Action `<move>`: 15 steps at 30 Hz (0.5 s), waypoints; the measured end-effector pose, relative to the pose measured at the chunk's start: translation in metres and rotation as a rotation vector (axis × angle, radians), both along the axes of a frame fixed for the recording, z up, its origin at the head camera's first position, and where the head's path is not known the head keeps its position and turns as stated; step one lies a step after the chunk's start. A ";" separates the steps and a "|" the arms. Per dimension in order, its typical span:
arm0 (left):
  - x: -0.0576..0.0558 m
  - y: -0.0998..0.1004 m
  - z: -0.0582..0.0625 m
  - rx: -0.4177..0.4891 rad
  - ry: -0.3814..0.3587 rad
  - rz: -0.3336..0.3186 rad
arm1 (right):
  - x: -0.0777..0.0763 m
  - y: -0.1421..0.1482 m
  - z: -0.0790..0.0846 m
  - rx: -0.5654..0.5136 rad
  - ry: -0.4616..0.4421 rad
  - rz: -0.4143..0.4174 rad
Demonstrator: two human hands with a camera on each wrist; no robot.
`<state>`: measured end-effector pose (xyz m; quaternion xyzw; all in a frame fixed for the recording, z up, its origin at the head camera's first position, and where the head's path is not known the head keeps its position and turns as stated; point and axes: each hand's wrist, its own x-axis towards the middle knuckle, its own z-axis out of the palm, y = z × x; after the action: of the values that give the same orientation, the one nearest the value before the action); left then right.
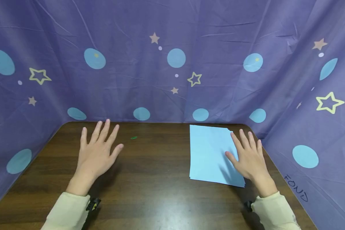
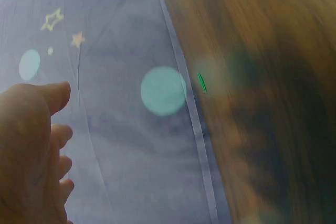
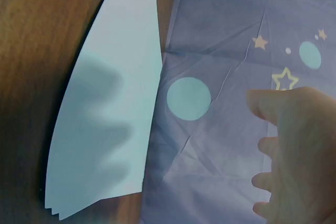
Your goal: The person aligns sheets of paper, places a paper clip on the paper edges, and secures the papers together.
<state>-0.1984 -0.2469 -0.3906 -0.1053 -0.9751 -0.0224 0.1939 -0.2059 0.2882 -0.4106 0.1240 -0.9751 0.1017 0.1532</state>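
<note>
My left hand (image 1: 96, 156) hovers over the left part of the table with its fingers spread and nothing in it. To its right and farther back lies a small green paper clip (image 1: 134, 137), which also shows near the table edge in the left wrist view. A stack of light blue paper sheets (image 1: 210, 153) lies on the right side, its edges slightly fanned. Over the right edge of that stack, my right hand (image 1: 250, 159) is held with fingers spread, holding nothing. Its shadow falls across the paper (image 3: 105, 140) in the right wrist view.
The brown wooden table (image 1: 149, 172) is bordered at the back and both sides by a purple curtain (image 1: 126, 64) with stars and blue dots. A dark band (image 1: 93, 204) sits at the left wrist. Handwritten letters (image 1: 296, 187) mark the curtain at right.
</note>
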 end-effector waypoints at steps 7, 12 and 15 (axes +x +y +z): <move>-0.023 0.041 0.000 0.148 0.004 -0.102 | -0.012 0.005 0.005 -0.147 -0.134 0.015; -0.040 0.070 -0.002 0.247 -0.023 -0.168 | -0.021 0.009 0.006 -0.244 -0.144 0.009; -0.048 0.086 -0.003 0.291 -0.046 -0.188 | -0.026 0.012 0.005 -0.302 -0.165 0.005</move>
<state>-0.2466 -0.1610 -0.3941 -0.1662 -0.9516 -0.1838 0.1820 -0.2322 0.3000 -0.4052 0.0933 -0.9576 0.2574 0.0893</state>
